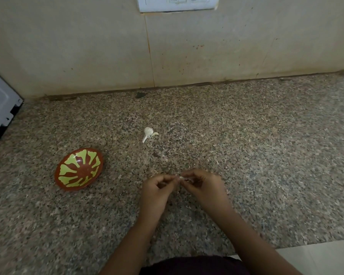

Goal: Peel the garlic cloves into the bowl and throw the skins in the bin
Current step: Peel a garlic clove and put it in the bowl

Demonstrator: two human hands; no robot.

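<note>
A small white garlic clove (pixel 181 178) is pinched between the fingertips of my left hand (pixel 157 192) and my right hand (pixel 204 187), low over the speckled granite counter (pixel 256 155). Most of the clove is hidden by my fingers. The rest of the garlic bulb (pixel 148 132), with a loose clove beside it, lies on the counter farther back. A red bowl with a yellow-green pattern (pixel 78 170) stands to the left of my hands and looks empty. No bin is in view.
A tiled wall with a white switch plate (pixel 178 3) runs along the back of the counter. A white appliance (pixel 0 108) stands at the left edge. The counter's front edge and pale floor (pixel 316 259) show at the lower right.
</note>
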